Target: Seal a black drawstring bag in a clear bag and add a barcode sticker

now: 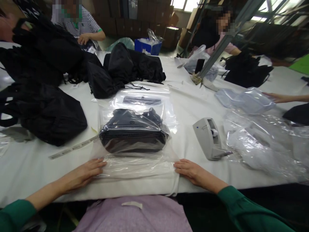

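Note:
A clear plastic bag [135, 166] lies in front of me with a folded black fabric bag [135, 143] inside it. Its near end is spread flat toward the table's edge. My left hand [90, 172] rests at the left side of this end, fingers stretched out and touching the plastic. At the right side, my right hand [190, 170] lies with straight fingers on the plastic's edge. Both thumbs are largely hidden. Just beyond the packed bag are flat clear bags [154, 93] with a printed text panel.
A grey tape dispenser [208, 138] stands right of the packed bag, beside loose clear plastic [260, 145]. Black bags [50, 112] are heaped at left and along the back. A strip of labels [74, 147] lies at left. A slanted metal post [224, 42] rises at right; co-workers handle items nearby.

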The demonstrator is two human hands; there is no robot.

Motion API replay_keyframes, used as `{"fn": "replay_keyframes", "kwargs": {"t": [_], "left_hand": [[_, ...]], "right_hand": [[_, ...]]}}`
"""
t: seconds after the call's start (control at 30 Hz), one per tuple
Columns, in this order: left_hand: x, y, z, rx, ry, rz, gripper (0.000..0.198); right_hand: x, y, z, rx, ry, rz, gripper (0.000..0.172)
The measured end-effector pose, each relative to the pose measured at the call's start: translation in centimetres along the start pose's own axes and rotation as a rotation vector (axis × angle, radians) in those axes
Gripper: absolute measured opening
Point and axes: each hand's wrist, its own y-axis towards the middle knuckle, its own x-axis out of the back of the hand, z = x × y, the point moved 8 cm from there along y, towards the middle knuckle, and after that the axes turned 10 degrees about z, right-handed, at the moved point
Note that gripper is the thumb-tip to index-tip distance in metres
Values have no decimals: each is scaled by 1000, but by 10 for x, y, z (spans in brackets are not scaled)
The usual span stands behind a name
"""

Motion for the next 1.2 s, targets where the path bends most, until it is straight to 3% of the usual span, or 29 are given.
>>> {"fn": "replay_keyframes", "kwargs": {"t": [0.13, 0.3, 0.4, 0.47, 0.67, 0.87, 1.0, 1.1, 1.17, 1.2], "left_hand": [[32, -9, 10, 176, -286, -294, 31], [93, -24, -8, 205, -220, -779, 15], [125, -17, -9, 190, -172, -918, 16], [136, -3, 1, 182, -280, -915, 21], [132, 40, 42, 279, -588, -809, 36], [130, 51, 52, 359, -452, -835, 36], [131, 43, 33, 464, -276, -869, 28], [131, 16, 1, 535, -104, -1186, 35], [130, 12, -37, 347, 94, -1349, 39], [129, 20, -56, 211, 207, -1331, 41]], "right_hand": [[20, -5, -5, -143, 314, -140, 25], [70, -11, -17, -402, 667, -597, 31], [90, -10, -31, -429, 734, -901, 32], [95, -3, -42, -422, 753, -1020, 32], [91, 23, -63, -406, 795, -1104, 36], [80, 45, -75, -425, 785, -1143, 40], [79, 50, -77, -432, 774, -1212, 39], [76, 49, -76, -453, 779, -1253, 37], [73, 48, -74, -470, 784, -1270, 37], [72, 48, -73, -477, 785, -1276, 37]]}}
